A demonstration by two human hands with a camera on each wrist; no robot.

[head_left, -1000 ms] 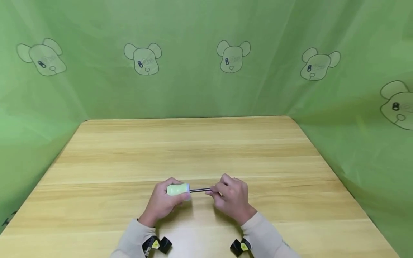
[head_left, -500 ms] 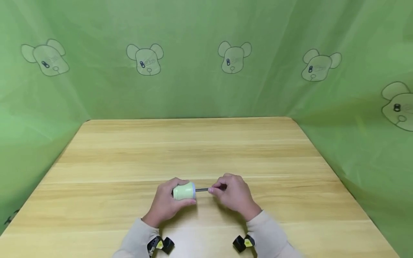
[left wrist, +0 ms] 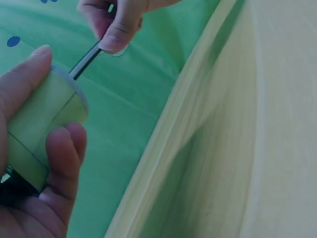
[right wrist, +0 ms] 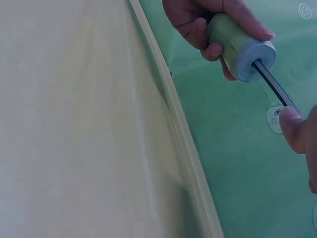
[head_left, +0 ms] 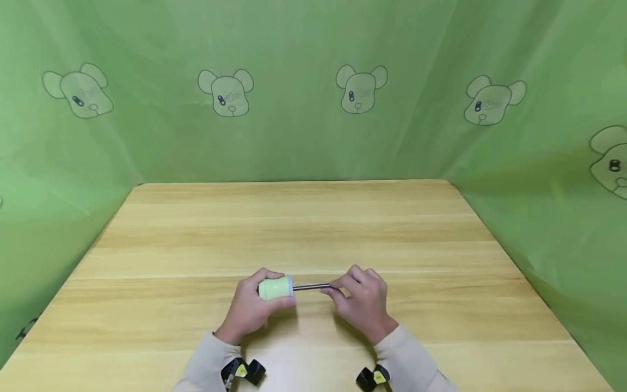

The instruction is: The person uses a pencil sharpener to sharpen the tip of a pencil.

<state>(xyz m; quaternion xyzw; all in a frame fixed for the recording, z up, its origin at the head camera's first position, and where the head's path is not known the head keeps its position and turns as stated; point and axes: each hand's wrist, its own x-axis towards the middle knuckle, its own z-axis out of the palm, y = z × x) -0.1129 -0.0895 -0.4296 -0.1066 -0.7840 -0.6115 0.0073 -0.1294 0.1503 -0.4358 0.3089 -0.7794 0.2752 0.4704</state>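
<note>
My left hand (head_left: 249,309) grips a pale green, barrel-shaped pencil sharpener (head_left: 275,289), its blue-grey end facing right. A dark, shiny pencil (head_left: 311,287) runs into the hole in that end. Between thumb and fingers, my right hand (head_left: 363,300) pinches the pencil's outer part. Both things are held up off the table. From the left wrist, the sharpener (left wrist: 47,116) appears close up, with a black part at its base near the palm. The right wrist view shows the round end face and the pencil (right wrist: 271,82) entering it. The tip inside is hidden.
A light wood table (head_left: 294,228) lies under both hands. Green sheeting (head_left: 289,141) printed with bear heads hangs behind it and along its sides. Black wrist cameras (head_left: 256,372) sit at both cuffs.
The right hand's grip has shifted on the pencil: half a second ago it was closer to the sharpener, and now it is farther right, with more pencil showing. The sharpener has moved slightly.
</note>
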